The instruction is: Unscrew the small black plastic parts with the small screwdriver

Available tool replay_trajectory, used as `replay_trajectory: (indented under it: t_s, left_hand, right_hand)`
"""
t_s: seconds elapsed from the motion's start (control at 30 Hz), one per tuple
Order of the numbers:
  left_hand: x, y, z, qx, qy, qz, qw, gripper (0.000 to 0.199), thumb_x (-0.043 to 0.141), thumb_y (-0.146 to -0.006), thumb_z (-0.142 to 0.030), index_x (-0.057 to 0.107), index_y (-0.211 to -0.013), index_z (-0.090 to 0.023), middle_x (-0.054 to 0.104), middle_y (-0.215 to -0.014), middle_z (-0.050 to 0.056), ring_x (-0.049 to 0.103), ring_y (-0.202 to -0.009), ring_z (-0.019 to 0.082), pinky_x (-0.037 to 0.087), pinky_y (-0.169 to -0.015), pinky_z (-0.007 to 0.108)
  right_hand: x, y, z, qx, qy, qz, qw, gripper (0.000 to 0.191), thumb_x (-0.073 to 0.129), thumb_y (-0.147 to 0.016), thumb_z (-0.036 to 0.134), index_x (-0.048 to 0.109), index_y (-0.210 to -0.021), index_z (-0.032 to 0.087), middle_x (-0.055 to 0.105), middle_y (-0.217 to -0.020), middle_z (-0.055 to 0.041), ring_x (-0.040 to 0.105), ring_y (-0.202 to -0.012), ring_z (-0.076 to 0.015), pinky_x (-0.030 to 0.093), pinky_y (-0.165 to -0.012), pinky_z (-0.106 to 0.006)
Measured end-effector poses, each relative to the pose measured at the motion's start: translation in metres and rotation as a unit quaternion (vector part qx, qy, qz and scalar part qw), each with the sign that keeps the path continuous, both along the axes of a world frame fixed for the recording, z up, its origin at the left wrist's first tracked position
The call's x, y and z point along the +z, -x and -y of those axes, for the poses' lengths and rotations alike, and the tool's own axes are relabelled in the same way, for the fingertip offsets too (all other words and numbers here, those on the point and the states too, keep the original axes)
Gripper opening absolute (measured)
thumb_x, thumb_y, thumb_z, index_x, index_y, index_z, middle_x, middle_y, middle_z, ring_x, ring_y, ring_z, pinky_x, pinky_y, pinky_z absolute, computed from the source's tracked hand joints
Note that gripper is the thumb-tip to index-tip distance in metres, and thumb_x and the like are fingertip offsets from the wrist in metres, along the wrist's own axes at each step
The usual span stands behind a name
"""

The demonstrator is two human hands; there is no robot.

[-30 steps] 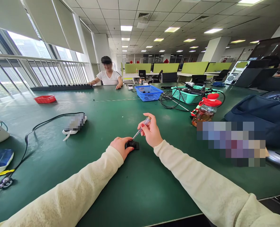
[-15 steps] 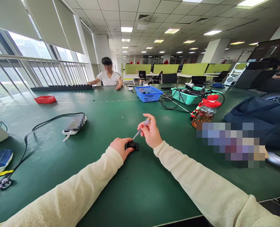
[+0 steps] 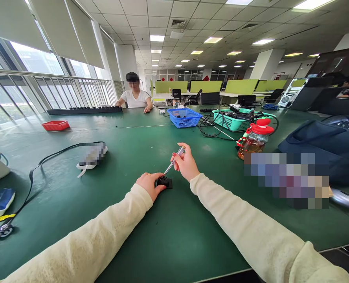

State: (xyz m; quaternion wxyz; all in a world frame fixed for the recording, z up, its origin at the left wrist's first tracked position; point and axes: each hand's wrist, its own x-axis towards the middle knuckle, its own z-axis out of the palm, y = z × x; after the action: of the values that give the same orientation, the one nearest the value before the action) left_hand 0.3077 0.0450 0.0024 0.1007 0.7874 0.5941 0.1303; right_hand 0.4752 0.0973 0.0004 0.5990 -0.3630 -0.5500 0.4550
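Observation:
A small black part [image 3: 166, 182] rests on the green table [image 3: 180, 243] in front of me. My left hand [image 3: 151, 185] grips its left side between thumb and fingers. My right hand [image 3: 186, 162] is closed around the clear handle of a screwdriver [image 3: 173, 159]. The screwdriver slants down to the left, and its tip reaches the top of the black part, close to my left fingertips. The exact spot under the tip is too small to make out.
A blue basket [image 3: 184, 118], a teal basket [image 3: 233, 121] with cables and a red-lidded bottle [image 3: 253, 139] stand beyond my right hand. A red tray [image 3: 56, 125] and a corded white device [image 3: 92, 157] lie left. Across the table sits a person [image 3: 135, 97].
My right fingers have shifted slightly on the screwdriver handle. The person across has drawn one hand inward, and the long black strip beside it has moved right.

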Motion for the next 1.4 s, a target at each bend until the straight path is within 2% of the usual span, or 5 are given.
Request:
replay_trajectory:
  t_s: [0.47, 0.83, 0.9, 1.13, 1.4]
  left_hand:
    - [0.0, 0.0, -0.001, -0.006, -0.007, -0.019, 1.0, 0.036, 0.06, -0.081, -0.032, 0.065, -0.116, -0.028, 0.07, -0.113, 0.0, 0.059, -0.104, 0.026, 0.048, -0.092, 0.037]
    - [0.0, 0.0, -0.001, -0.012, 0.002, -0.014, 1.0, 0.037, 0.06, -0.081, -0.032, 0.065, -0.118, -0.027, 0.071, -0.113, 0.0, 0.058, -0.106, 0.027, 0.047, -0.094, 0.039]
    - [-0.001, 0.0, -0.002, -0.012, 0.0, -0.014, 1.0, 0.038, 0.06, -0.081, -0.033, 0.065, -0.118, -0.027, 0.07, -0.114, 0.001, 0.058, -0.106, 0.027, 0.046, -0.095, 0.039]
    - [0.0, -0.001, -0.001, -0.004, 0.002, -0.017, 1.0, 0.037, 0.059, -0.082, -0.033, 0.065, -0.118, -0.026, 0.071, -0.113, 0.002, 0.058, -0.107, 0.027, 0.047, -0.095, 0.039]
    - [-0.001, 0.0, -0.001, -0.004, -0.003, -0.004, 1.0, 0.038, 0.061, -0.08, -0.032, 0.065, -0.118, -0.026, 0.071, -0.113, 0.002, 0.058, -0.108, 0.027, 0.047, -0.096, 0.039]
  right_hand:
    - [-0.013, -0.002, -0.006, -0.015, 0.154, -0.093, 0.984, 0.039, 0.064, -0.081, 0.033, 0.035, -0.106, 0.025, 0.056, -0.059, 0.0088, 0.043, -0.038, -0.0077, 0.034, -0.039, -0.02]
    - [-0.006, -0.001, -0.002, -0.025, 0.239, -0.127, 0.962, 0.025, 0.056, -0.086, 0.023, 0.036, -0.1, 0.024, 0.054, -0.058, 0.0069, 0.039, -0.035, -0.0064, 0.03, -0.038, -0.019]
    - [-0.003, -0.002, -0.001, -0.039, 0.209, -0.125, 0.969, 0.025, 0.055, -0.086, 0.025, 0.036, -0.103, 0.024, 0.054, -0.057, 0.0077, 0.037, -0.035, -0.0063, 0.03, -0.038, -0.019]
    - [0.007, -0.008, 0.012, -0.087, -0.051, 0.004, 0.995, 0.035, 0.054, -0.086, 0.034, 0.037, -0.115, 0.025, 0.056, -0.064, 0.0075, 0.042, -0.041, -0.0074, 0.038, -0.044, -0.023]
    - [0.004, -0.006, 0.016, -0.064, -0.105, 0.065, 0.99, 0.038, 0.051, -0.087, 0.035, 0.035, -0.12, 0.024, 0.056, -0.068, 0.0059, 0.043, -0.043, -0.0076, 0.038, -0.047, -0.024]
